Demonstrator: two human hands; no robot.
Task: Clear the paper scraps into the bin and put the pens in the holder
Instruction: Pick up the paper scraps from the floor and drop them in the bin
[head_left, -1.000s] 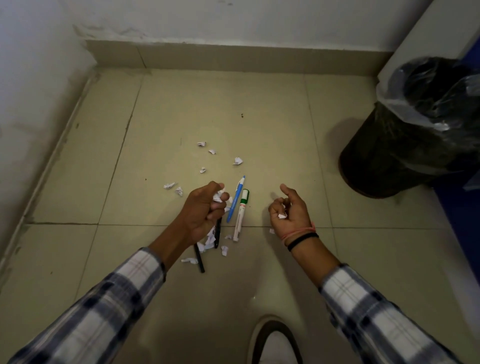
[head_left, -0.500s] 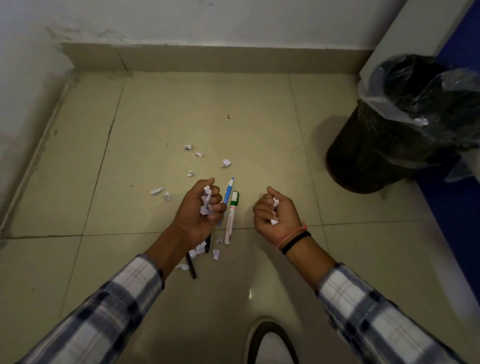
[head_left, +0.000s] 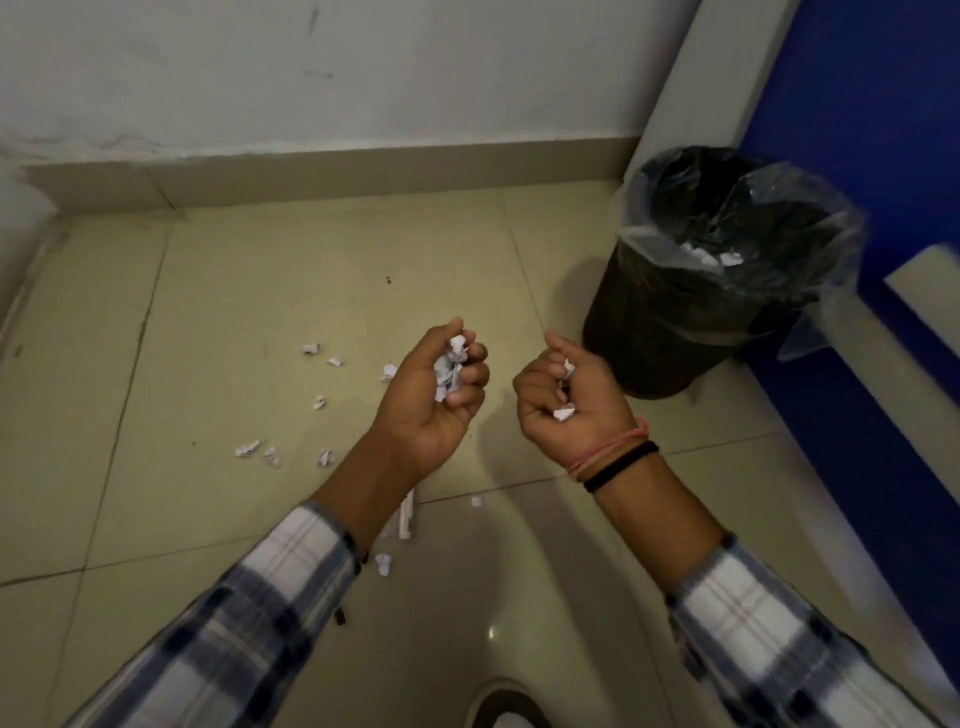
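Observation:
My left hand (head_left: 434, 400) is raised above the floor, closed around a wad of white paper scraps (head_left: 451, 366). My right hand (head_left: 574, 405) is beside it, also closed on a few white scraps (head_left: 563, 413). A black bin (head_left: 691, 291) with a clear liner stands just right of my right hand, with white scraps inside. Several loose scraps (head_left: 247, 448) still lie on the tiled floor to the left. Only the end of a white pen (head_left: 405, 519) shows from under my left forearm; the other pens are hidden.
A blue panel (head_left: 883, 156) and a pale wall corner rise behind the bin. The back wall and skirting run across the top. My shoe tip (head_left: 506, 709) shows at the bottom edge. Another scrap (head_left: 383, 563) lies near my left sleeve.
Both hands have lifted off the floor with their scraps and moved right toward the bin. The view has swung right, and the pens are now covered by my left arm.

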